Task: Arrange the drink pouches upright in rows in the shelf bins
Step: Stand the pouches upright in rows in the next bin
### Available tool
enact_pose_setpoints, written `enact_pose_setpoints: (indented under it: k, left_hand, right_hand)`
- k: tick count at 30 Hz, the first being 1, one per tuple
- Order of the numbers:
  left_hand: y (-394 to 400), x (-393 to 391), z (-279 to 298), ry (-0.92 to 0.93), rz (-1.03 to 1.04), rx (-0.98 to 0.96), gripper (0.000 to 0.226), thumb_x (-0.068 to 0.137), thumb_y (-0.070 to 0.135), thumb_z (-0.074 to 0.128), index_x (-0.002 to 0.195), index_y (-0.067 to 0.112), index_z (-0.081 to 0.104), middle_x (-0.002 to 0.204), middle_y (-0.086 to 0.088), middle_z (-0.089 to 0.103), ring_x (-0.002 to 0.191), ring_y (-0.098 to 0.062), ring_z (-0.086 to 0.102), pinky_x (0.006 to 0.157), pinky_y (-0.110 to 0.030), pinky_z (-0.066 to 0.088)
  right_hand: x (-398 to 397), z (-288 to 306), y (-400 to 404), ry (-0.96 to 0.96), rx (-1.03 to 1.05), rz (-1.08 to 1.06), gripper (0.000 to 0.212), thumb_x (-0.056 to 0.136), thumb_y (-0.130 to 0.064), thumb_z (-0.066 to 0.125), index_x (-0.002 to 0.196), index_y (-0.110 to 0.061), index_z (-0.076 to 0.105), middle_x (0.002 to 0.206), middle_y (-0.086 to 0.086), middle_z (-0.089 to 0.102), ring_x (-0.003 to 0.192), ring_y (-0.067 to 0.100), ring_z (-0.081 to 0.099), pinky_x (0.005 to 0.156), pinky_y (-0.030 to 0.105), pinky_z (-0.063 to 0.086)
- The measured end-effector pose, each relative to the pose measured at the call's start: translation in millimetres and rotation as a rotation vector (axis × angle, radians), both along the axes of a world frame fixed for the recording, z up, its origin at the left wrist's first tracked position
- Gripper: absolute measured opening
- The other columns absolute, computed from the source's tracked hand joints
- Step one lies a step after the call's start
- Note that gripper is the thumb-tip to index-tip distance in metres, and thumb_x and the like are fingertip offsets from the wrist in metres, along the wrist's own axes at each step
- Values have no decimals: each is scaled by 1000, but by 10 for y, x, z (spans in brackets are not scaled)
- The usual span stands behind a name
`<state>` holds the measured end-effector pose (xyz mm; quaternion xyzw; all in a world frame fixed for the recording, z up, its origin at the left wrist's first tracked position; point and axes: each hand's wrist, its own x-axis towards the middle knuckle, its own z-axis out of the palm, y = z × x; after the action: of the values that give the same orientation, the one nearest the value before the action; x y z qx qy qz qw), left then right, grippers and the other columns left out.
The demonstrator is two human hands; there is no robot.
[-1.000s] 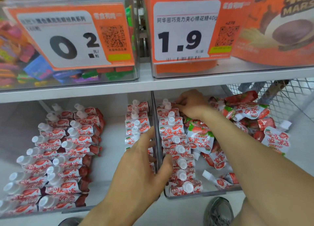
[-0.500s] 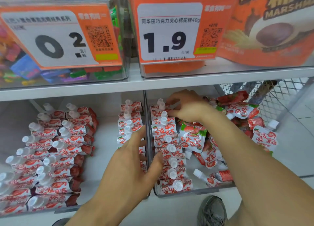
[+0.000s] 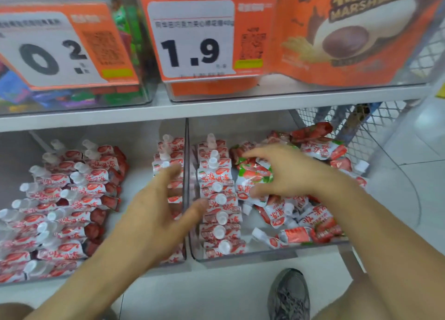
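Note:
Red-and-white drink pouches with white caps fill two clear shelf bins. In the right bin (image 3: 265, 253) an upright row (image 3: 218, 199) runs along the left wall, and loose pouches (image 3: 301, 225) lie in a heap beside it. My right hand (image 3: 293, 172) hovers over the heap, its fingers curved apart around a green-topped pouch (image 3: 255, 175). My left hand (image 3: 156, 213) is open across the divider between the bins, thumb against the upright row. The left bin (image 3: 142, 139) holds two leaning rows (image 3: 72, 199) and a row (image 3: 172, 151) by the divider.
The shelf board (image 3: 216, 107) hangs low over the bins and carries clear bins with price tags 0.2 (image 3: 53, 54) and 1.9 (image 3: 192, 52) and an orange marshmallow pack (image 3: 349, 42). A wire mesh panel (image 3: 361, 127) stands at the right. My shoe (image 3: 289, 295) is on the tiled floor.
My right hand has left the back of the upright row and come forward and right over the loose heap, fingers spread. My left hand stays at the divider.

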<state>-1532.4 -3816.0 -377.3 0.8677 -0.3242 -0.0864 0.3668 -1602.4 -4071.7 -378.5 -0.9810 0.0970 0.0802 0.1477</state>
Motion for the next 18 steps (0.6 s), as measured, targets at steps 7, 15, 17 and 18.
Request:
enact_pose_setpoints:
  k: [7,15,17,18]
  left_hand:
    - [-280,-218,268,-398,-101,-160,47,81,35,60,124,21,51,122,6,49,109,0,51,94,-15,42]
    - [-885,-314,257,316,-155,-210,59,70,56,69,114,19,56,106,8,70,89,1,67,76,-21,56]
    - [-916,-312,266,357,-155,-184,35,75,43,69,93,14,69,85,1,76,70,-4,66,66,-22,55]
    - [-885,-291,294,330,-137,-176,29,76,39,70,88,12,71,79,0,76,64,-5,64,62,-21,52]
  right_hand:
    - [-83,-91,51,-137,-159,40,63,74,-51,79,126,-26,53,123,-5,57,117,18,48,99,36,37]
    - [-654,2,194,-568,1189,-461,61,71,-54,72,104,-9,51,92,20,72,76,32,74,65,36,59]
    - [-691,39,191,-371,1473,-458,62,84,-56,51,111,0,59,105,25,70,96,39,71,77,44,60]
    - [-736,50,105,-309,1463,-458,66,87,-59,43,110,0,62,107,23,71,101,38,70,82,48,59]
